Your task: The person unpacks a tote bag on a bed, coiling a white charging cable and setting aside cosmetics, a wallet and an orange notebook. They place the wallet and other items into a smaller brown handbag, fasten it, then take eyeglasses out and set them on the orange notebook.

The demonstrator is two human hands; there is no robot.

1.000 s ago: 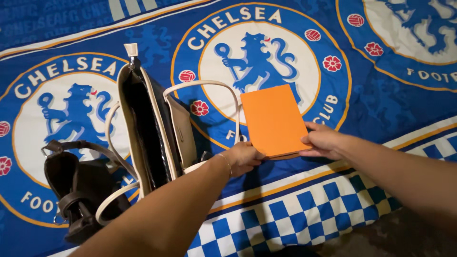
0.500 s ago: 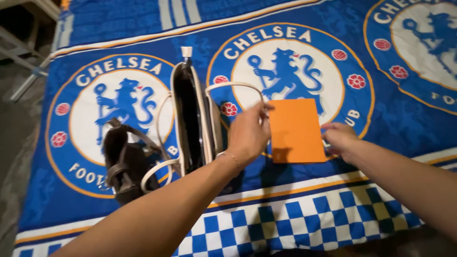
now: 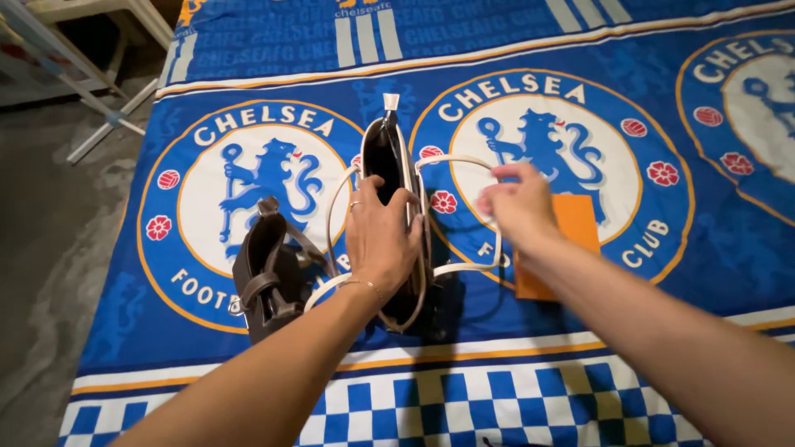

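- Head view: since half a second ago, the left hand has left the orange book and now grips the cream bag at its open mouth; the right hand hovers loosely curled, holding nothing, over the book lying on the blue sheet.
- Risk: the bag, propped upright, could tip if that grip loosens (its handles hang slack).
- Containers: the cream bag's interior looks dark, contents unseen; the brown bag beside it likewise.
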